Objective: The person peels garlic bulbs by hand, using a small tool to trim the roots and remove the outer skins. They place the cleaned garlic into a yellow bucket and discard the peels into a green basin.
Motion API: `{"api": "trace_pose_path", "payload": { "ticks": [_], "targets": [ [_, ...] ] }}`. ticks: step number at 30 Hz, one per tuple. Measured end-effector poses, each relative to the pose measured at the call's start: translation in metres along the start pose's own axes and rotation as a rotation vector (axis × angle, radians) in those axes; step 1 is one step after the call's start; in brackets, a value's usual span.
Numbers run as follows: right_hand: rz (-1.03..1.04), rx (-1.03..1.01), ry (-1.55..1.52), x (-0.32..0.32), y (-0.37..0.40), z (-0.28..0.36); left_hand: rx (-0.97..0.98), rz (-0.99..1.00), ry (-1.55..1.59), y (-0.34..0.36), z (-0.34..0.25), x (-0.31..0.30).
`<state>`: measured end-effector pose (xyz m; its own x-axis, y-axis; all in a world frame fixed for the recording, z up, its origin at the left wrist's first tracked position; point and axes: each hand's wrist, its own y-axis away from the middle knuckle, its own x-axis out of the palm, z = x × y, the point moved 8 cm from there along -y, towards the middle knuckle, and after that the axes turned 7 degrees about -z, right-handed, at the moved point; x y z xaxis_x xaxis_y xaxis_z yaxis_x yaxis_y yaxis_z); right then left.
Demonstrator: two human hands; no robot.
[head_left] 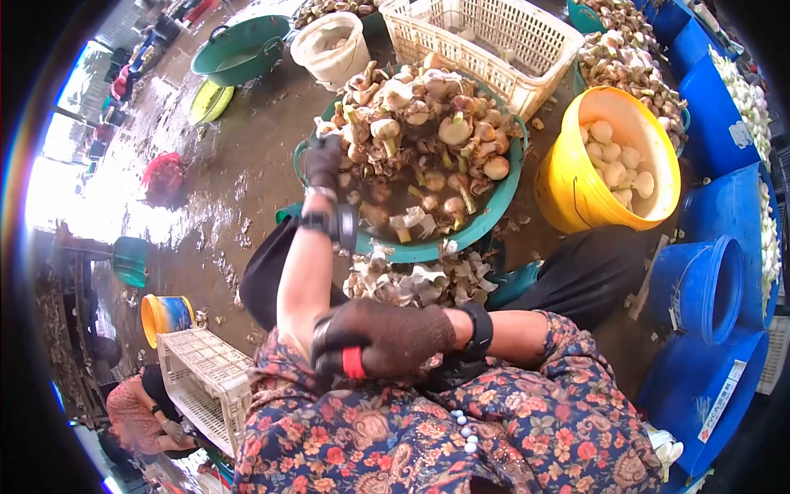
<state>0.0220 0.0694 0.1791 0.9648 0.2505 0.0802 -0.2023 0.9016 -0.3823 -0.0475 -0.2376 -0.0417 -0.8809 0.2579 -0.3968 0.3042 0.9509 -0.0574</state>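
A wide green basin [512,185] stands before me, heaped with brown-skinned, garlic-like bulbs [411,103], some with stalk stubs. Murky water shows in its nearer part. My left hand [322,162], in a dark glove, is at the basin's left rim. Its fingers curl at a pale bulb [327,129] on the edge of the heap, partly hidden by the hand. My right hand [391,336], in a brown glove, is closed near my lap around a black tool with a red band [352,362]. The tool's working end cannot be made out.
At the right stands a yellow bucket [568,185] with peeled white bulbs, beside blue tubs [712,210] and a blue bucket [695,288]. Beyond the basin are a cream crate [527,78] and a white bucket [337,53]. Loose skins [420,284] lie nearby. Another person [136,412] works lower left.
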Motion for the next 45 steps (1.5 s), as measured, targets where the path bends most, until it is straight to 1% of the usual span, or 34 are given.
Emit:
{"api": "trace_pose_path", "payload": {
  "ticks": [2, 4, 6, 8, 10, 11, 12, 13, 14, 16, 18, 19, 20, 21, 22, 23, 24, 25, 26, 27, 28, 29, 30, 31, 33, 34, 35, 36, 38, 40, 42, 43, 44, 45],
  "targets": [
    [-0.403, 0.005, 0.046, -0.061, 0.02, -0.034, 0.018, 0.431, -0.198, 0.081, -0.028, 0.031],
    [-0.607, 0.141, 0.03, -0.133, 0.052, -0.055, 0.137, 0.578, -0.522, 0.124, 0.008, 0.049],
    [-1.02, 0.519, -0.028, -0.183, 0.11, -0.076, 0.155, 0.754, -0.592, 0.159, 0.031, 0.066],
    [-1.219, 0.719, -0.107, -0.203, 0.152, -0.112, 0.429, 0.726, -0.687, 0.168, 0.053, 0.093],
    [-1.236, 0.704, -0.161, -0.2, 0.166, -0.131, 0.35, 0.779, -0.682, 0.17, 0.068, 0.112],
    [-1.247, 0.685, -0.213, -0.197, 0.174, -0.143, 0.313, 0.893, -0.718, 0.177, 0.081, 0.124],
    [-1.171, 0.636, 0.016, -0.199, 0.179, -0.157, 0.274, 1.006, -0.751, 0.185, 0.09, 0.134],
    [-1.168, 0.729, -0.089, -0.191, 0.183, -0.17, 0.181, 1.069, -0.9, 0.185, 0.076, 0.133],
    [-1.163, 0.817, -0.2, -0.183, 0.185, -0.184, 0.188, 1.074, -0.901, 0.18, 0.072, 0.137],
    [-1.112, 0.82, -0.126, -0.176, 0.187, -0.197, 0.093, 1.047, -0.717, 0.174, 0.078, 0.131],
    [-1.035, 0.827, -0.17, -0.17, 0.181, -0.213, 0.77, 1.303, -0.638, 0.199, 0.058, 0.128],
    [-1.015, 0.719, 0.072, -0.174, 0.173, -0.213, 0.732, 1.27, -0.463, 0.203, 0.035, 0.116],
    [-1.013, 0.715, 0.067, -0.17, 0.175, -0.22, 0.696, 1.227, -0.291, 0.206, 0.011, 0.102],
    [-0.987, 0.687, 0.192, -0.167, 0.168, -0.212, 0.796, 1.137, 0.005, 0.22, -0.014, 0.1],
    [-0.96, 0.659, 0.315, -0.162, 0.159, -0.2, 0.6, 1.175, 0.033, 0.223, -0.003, 0.099],
    [-0.975, 0.723, 0.423, -0.161, 0.158, -0.19, 0.209, 1.164, 0.08, 0.224, 0.018, 0.095],
    [-0.974, 0.718, 0.424, -0.162, 0.159, -0.191, -0.178, 1.123, 0.127, 0.231, 0.002, 0.085],
    [-1.005, 0.731, 0.474, -0.166, 0.163, -0.193, -1.012, 1.094, 0.444, 0.256, -0.016, 0.078],
    [-1.038, 0.742, 0.524, -0.169, 0.168, -0.196, -1.004, 1.094, 0.442, 0.262, -0.031, 0.075],
    [-1.055, 0.63, 0.628, -0.172, 0.169, -0.197, -0.684, 1.015, 0.346, 0.255, -0.046, 0.068],
    [-1.056, 0.624, 0.631, -0.173, 0.17, -0.193, -0.368, 0.921, 0.251, 0.249, -0.06, 0.059],
    [-1.034, 0.704, 0.507, -0.171, 0.175, -0.199, -0.104, 0.903, 0.098, 0.25, -0.063, 0.053],
    [-1.005, 0.784, 0.378, -0.165, 0.179, -0.204, 0.145, 0.774, 0.064, 0.248, -0.069, 0.049],
    [-0.966, 0.821, 0.272, -0.159, 0.173, -0.191, 0.155, 0.767, 0.062, 0.248, -0.066, 0.048],
    [-0.958, 0.775, 0.275, -0.153, 0.168, -0.182, 0.17, 0.757, 0.059, 0.242, -0.069, 0.043],
    [-0.954, 0.73, 0.281, -0.153, 0.165, -0.178, -0.02, 0.794, 0.038, 0.24, -0.063, 0.041],
    [-0.965, 0.729, 0.016, -0.147, 0.169, -0.191, -0.21, 0.827, 0.016, 0.242, -0.055, 0.038],
    [-0.966, 0.725, 0.019, -0.147, 0.17, -0.187, -0.386, 0.817, 0.173, 0.244, -0.048, 0.035],
    [-0.986, 0.68, -0.388, -0.136, 0.168, -0.188, -0.517, 0.805, 0.326, 0.247, -0.032, 0.034],
    [-0.963, 0.684, -0.356, -0.135, 0.162, -0.183, -0.568, 0.773, 0.382, 0.252, -0.035, 0.035],
    [-1.059, 0.898, -0.573, -0.119, 0.168, -0.189, -0.601, 0.724, 0.548, 0.259, -0.043, 0.039],
    [-0.87, 0.773, -0.677, -0.11, 0.148, -0.189, -0.46, 0.72, 0.533, 0.259, -0.046, 0.045],
    [-0.841, 0.873, -0.826, -0.098, 0.159, -0.188, -0.313, 0.701, 0.519, 0.256, -0.05, 0.049],
    [-0.833, 0.742, -0.909, -0.103, 0.156, -0.199, -0.273, 0.697, 0.503, 0.258, -0.063, 0.046]
  ]
}}
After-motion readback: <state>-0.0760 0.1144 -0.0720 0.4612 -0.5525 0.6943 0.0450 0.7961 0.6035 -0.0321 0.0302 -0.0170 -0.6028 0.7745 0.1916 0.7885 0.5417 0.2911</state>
